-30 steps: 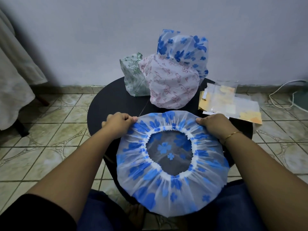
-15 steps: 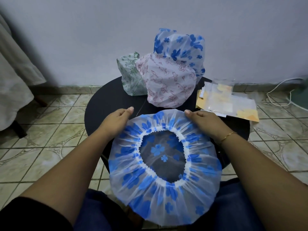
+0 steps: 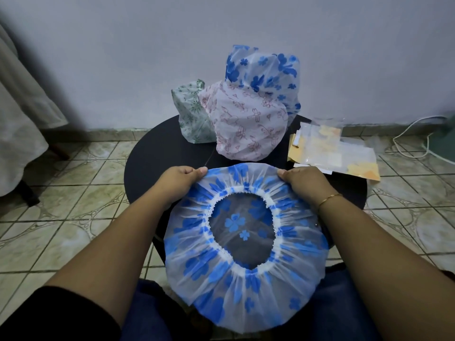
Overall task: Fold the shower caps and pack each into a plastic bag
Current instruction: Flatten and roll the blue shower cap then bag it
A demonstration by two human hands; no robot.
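At the far left a pale cloth (image 3: 22, 114) hangs over the tiled floor (image 3: 61, 217), well apart from the round black table (image 3: 152, 163). The left hand (image 3: 178, 179) is clamped on the far left rim of a blue-flowered shower cap (image 3: 246, 279), thumb and curled fingers pinching the gathered plastic. The cap lies spread open with its elastic hole facing up; its far part rests on the near edge of the table and its near part hangs over the person's lap. Toward the table's far edge stands a green-patterned cap (image 3: 190, 114), touching a pink-patterned cap (image 3: 248, 124) beside it, and a second blue-flowered cap (image 3: 266, 75) rises behind the pink one (all three puffed up, not folded). The right hand (image 3: 302, 183), a gold bracelet (image 3: 328, 199) on its wrist, grips the cap's far right rim the same way. At the table's right edge lies a heap of clear plastic bags (image 3: 332, 148) with yellow cards inside. A white cable (image 3: 411, 136) trails on the floor at the far right.
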